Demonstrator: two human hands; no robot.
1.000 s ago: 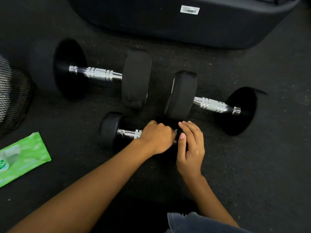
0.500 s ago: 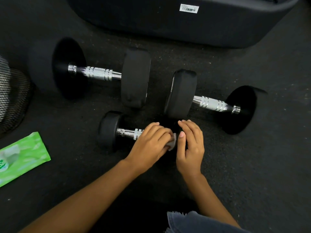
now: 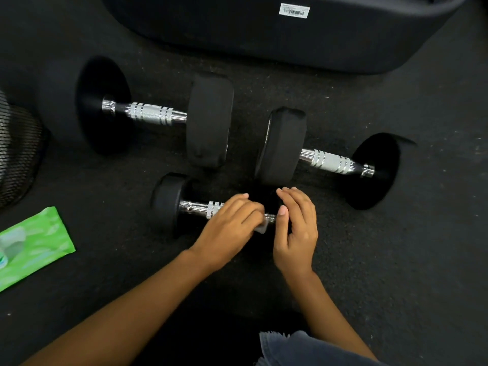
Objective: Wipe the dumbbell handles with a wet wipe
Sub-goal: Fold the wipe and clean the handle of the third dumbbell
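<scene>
Closest to me on the black floor lies a small dumbbell with a chrome handle. My left hand covers the handle's right part and grips a white wet wipe, which peeks out under the fingertips against the handle. My right hand lies over the small dumbbell's right head, fingers draped across the top and thumb on its inner face. That head is almost hidden. Two larger dumbbells lie behind, one at left and one at right, both handles bare.
A green pack of wet wipes lies at the left edge. A black mesh object stands behind it. A big black padded piece of equipment spans the top. My denim-clad knee shows at the bottom.
My left hand has rolled back toward me over the small dumbbell's handle, uncovering a corner of the wipe. My right hand has stayed on the right head.
</scene>
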